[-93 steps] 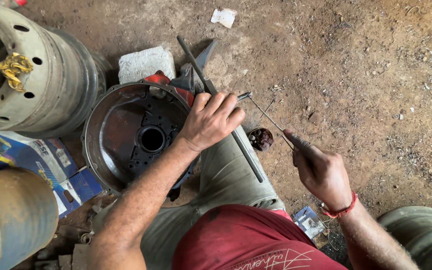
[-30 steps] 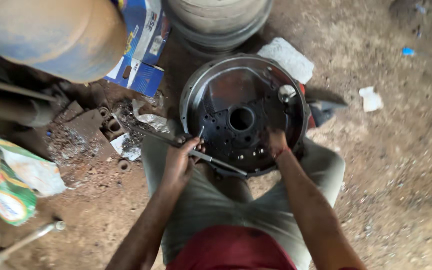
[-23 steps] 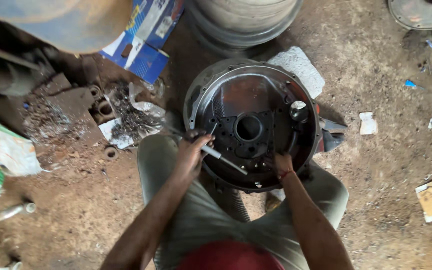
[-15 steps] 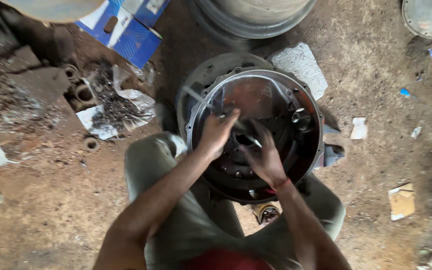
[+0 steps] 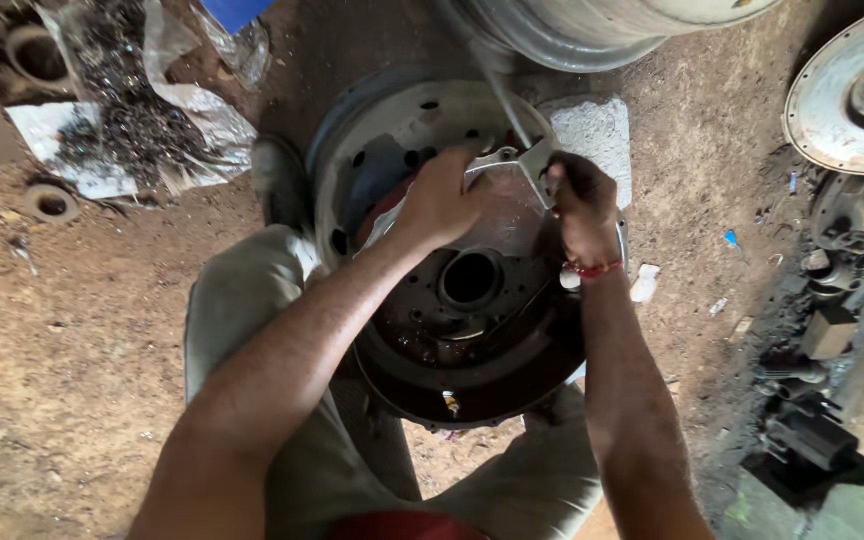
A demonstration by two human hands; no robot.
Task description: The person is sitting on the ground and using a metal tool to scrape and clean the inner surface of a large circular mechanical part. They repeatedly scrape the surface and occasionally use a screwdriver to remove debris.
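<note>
Both hands, left hand and right hand, have moved up to grip the metal bracket above the housing's hub hole.

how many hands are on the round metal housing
2: the left hand and the right hand both grip a bent metal piece at the housing's far rim.

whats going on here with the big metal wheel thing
A person sits on the dirt floor with a round metal housing propped between their legs. The left hand and the right hand are both up at its far rim, holding a flat grey metal bracket against it. A concrete block lies just behind, and a flywheel-like disc lies off to the right.
</note>
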